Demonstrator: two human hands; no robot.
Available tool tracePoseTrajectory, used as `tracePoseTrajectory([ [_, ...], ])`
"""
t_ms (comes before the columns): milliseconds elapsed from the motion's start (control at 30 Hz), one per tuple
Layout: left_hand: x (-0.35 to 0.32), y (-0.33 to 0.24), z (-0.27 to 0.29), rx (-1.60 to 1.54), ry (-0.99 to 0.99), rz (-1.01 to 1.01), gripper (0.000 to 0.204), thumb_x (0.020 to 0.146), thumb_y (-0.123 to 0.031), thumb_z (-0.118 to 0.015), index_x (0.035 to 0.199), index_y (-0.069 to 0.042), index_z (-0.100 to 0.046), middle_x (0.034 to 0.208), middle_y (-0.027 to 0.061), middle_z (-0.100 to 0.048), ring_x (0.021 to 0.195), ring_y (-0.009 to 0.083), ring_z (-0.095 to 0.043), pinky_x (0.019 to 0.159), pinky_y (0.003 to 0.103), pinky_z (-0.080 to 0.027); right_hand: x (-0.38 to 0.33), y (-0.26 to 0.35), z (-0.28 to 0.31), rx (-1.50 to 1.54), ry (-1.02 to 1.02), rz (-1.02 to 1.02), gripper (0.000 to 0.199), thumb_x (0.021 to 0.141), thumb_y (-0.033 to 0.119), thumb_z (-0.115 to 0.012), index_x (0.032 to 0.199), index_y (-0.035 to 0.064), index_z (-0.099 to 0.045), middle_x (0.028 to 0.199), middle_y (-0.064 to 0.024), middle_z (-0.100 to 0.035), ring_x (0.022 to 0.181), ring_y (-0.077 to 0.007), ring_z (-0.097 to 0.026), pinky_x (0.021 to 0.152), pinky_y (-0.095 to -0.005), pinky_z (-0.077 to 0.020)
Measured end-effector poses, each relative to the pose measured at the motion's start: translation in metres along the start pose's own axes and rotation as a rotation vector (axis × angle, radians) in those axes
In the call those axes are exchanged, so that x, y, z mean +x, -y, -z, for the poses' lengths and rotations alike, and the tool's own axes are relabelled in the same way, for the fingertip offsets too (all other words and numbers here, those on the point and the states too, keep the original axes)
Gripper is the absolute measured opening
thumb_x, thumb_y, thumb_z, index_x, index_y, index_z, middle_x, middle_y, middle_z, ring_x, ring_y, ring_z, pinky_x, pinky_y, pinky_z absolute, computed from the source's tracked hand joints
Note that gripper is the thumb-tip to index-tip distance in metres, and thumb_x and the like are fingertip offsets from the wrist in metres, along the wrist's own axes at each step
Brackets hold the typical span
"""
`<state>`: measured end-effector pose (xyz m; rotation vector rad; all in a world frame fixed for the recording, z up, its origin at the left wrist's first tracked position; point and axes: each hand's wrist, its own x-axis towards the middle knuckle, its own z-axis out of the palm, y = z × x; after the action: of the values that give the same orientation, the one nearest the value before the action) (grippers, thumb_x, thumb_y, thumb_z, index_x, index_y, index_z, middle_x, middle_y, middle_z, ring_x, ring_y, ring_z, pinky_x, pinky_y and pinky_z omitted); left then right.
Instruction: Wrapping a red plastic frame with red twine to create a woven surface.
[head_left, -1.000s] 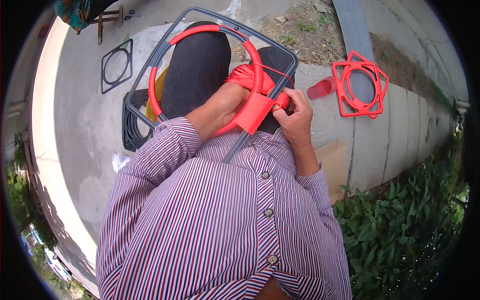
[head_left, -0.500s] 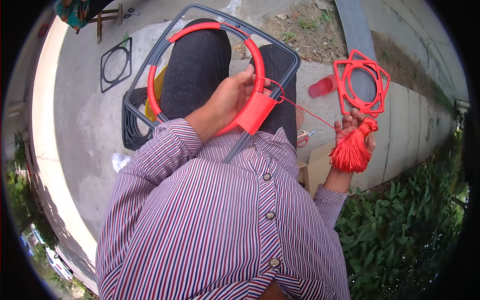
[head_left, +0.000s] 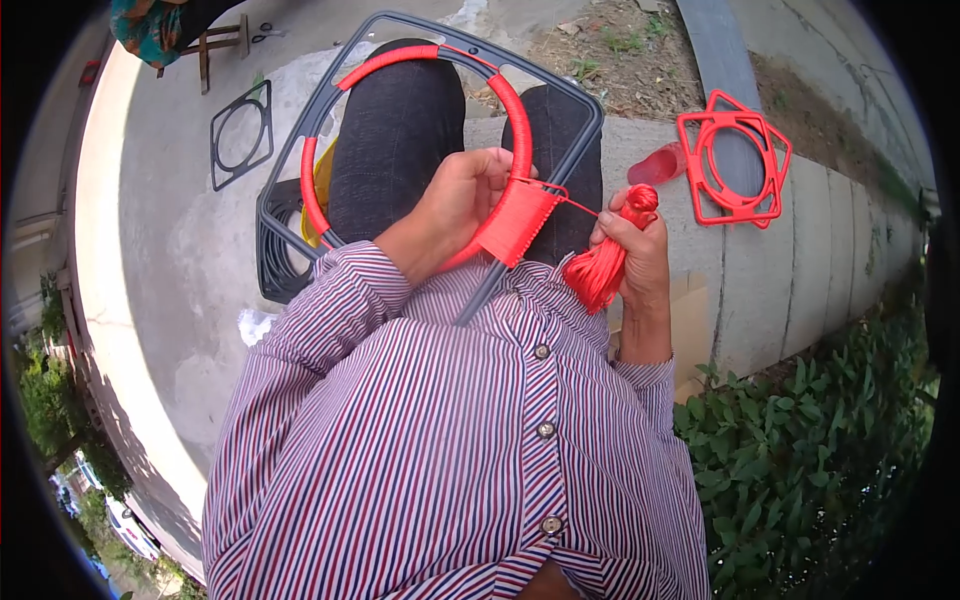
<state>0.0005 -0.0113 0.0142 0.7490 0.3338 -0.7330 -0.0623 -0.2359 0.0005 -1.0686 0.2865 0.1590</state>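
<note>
Red cord hangs in a tied bundle (head_left: 597, 275) from the right hand (head_left: 645, 250), which is closed around it below the knotted top. Half a second ago I saw that hand well out to the right; now it has come in near the grey frame (head_left: 482, 293), and the strand back to the ring (head_left: 516, 120) is much shorter. The frame lies across the person's thighs, barely moved. The left hand (head_left: 460, 195) is half curled, fingertips at the ring's inner edge just above the wrapped panel (head_left: 519, 222); I cannot tell whether it pinches the strand.

From here I watch the edges: the frame's lower end meets the shirt (head_left: 450, 440), and its far corner overhangs the right knee. To the right, concrete (head_left: 830, 240) separates the right hand from a red slipper (head_left: 655, 165) and stacked red frames (head_left: 737, 212). Leafy plants (head_left: 800, 440) border the lower right.
</note>
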Motion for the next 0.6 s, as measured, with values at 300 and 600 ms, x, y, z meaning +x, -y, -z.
tracePoseTrajectory([
  [300,-0.006,-0.002,-0.004,0.213,0.144,0.018,0.028,0.081,0.002,-0.054,0.109,0.003,-0.052,0.097,0.0177,-0.064,0.086,0.0234,-0.067,0.078,0.035,-0.057,-0.004,-0.001,0.004,0.324,0.008,0.127,0.018,0.079,-0.004,-0.056,0.094,0.0045,-0.052,0.067,-0.0061,-0.055,0.053,-0.0134,-0.055,0.050,-0.0267,-0.0469],
  [600,0.001,-0.001,-0.006,0.235,0.227,0.103,0.042,0.081,0.005,-0.061,0.120,0.003,-0.044,0.096,0.0227,-0.064,0.083,0.0297,-0.069,0.072,0.039,-0.060,-0.044,0.035,-0.021,0.108,0.100,0.202,0.021,0.076,-0.004,-0.058,0.094,0.0022,-0.050,0.067,-0.0062,-0.051,0.053,-0.0132,-0.052,0.051,-0.0257,-0.0443],
])
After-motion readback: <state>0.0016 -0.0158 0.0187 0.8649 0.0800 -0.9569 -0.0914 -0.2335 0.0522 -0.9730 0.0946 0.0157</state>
